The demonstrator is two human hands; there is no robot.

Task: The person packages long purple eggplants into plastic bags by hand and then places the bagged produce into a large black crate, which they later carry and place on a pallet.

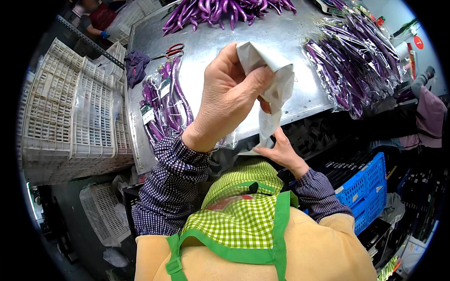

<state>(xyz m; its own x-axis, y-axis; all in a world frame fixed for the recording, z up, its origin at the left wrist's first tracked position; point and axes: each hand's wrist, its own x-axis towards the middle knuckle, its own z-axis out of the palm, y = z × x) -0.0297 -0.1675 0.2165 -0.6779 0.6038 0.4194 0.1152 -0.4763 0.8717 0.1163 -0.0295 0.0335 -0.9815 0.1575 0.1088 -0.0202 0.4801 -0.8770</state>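
Note:
My left hand [230, 93] is raised over the near part of a steel table [211, 44]. Between its thumb and fingers it pinches a crumpled white strip [281, 82], paper or thin film. The strip hangs down to my right hand [285, 152], which grips its lower end by my apron at the table's front edge. Left of my hands lie clear bags of long purple eggplants [172, 102], some bearing printed labels. Loose eggplants [218, 12] are heaped at the table's far side. More bagged eggplants [351, 66] are piled on the right.
Red-handled scissors [174, 50] and a purple cloth [136, 66] lie at the table's left side. White plastic crates [52, 105] stand beyond that edge. Blue crates [369, 186] are at my right. A scale [330, 7] sits far right; a person [100, 19] is at upper left.

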